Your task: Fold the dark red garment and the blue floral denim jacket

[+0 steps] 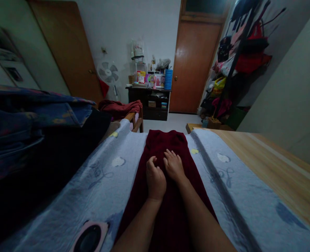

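Observation:
A dark red garment, long and skirt-like [167, 140], lies spread lengthwise on the bed in front of me. My left hand [156, 180] rests over its middle, turned on its side, with the fingers loosely bent and a gap between thumb and forefinger. Nothing shows in its grasp. Just to the right and slightly farther forward, my right hand [173, 166] lies palm down on the cloth with its fingers spread. Under the garment is a pale blue patterned bed sheet [102, 196]. A pink device with a round black face [90, 238] sits at the lower left.
Dark clothes and denim [39, 115] are heaped along the left. A bare wooden board [270, 157] runs along the right. Beyond the bed are a red cloth [122, 108], a standing fan [109, 73], a dark cabinet [149, 112] and a rack of hanging bags [249, 56].

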### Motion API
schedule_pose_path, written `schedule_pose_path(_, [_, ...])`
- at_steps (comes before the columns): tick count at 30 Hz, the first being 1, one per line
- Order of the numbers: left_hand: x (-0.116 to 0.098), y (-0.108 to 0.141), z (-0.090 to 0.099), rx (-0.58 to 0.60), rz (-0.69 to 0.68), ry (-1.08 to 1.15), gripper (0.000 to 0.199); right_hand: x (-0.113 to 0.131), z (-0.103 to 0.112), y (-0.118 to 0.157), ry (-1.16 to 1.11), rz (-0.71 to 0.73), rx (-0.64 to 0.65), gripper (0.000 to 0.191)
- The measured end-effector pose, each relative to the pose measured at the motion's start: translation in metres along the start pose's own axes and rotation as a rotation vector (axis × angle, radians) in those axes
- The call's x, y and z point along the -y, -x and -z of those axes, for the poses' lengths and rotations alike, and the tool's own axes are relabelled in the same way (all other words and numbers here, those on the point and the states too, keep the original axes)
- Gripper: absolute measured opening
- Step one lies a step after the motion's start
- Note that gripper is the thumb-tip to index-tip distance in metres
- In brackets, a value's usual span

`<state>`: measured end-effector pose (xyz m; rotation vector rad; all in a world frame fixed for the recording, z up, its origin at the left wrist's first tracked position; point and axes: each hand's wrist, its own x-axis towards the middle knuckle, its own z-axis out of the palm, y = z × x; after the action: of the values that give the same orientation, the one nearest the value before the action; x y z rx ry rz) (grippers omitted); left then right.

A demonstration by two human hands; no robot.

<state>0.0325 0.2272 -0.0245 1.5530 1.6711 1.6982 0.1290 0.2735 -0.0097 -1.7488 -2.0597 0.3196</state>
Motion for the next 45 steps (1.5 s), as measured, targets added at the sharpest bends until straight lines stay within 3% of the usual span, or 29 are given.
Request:
schedule_pose_path(6, [0.011,-0.002,-0.005,0.281,0.034,-0.174,0.055,0.001,0.001,-0.003,0.053,-0.067,0.029,0.048])
schedule_pose_path(10, [0.014,-0.002,-0.007,0.371,0.014,-0.294,0.049,0.002,0.002,-0.002,0.036,-0.066,0.03,0.048])
schedule_pose_path(17, [0.014,-0.003,-0.005,0.368,0.034,-0.273,0.047,0.007,0.008,-0.003,0.009,0.109,-0.108,0.047])
schedule_pose_path(23, [0.01,-0.009,0.003,0.336,0.116,-0.186,0.049,0.004,0.002,-0.003,-0.009,0.108,0.082,0.047])
schedule_pose_path(32, [0.028,-0.021,0.005,0.379,-0.021,-0.435,0.047,0.003,0.003,-0.002,0.001,0.087,0.14,0.051])
schedule_pose_path(39, [0.035,-0.028,0.004,0.465,0.019,-0.516,0.05,0.005,0.003,-0.001,-0.003,0.07,0.16,0.054])
schedule_pose_path(45, [0.036,-0.054,-0.005,0.541,0.058,-0.625,0.047,0.006,0.003,0.0,0.001,0.069,0.154,0.055])
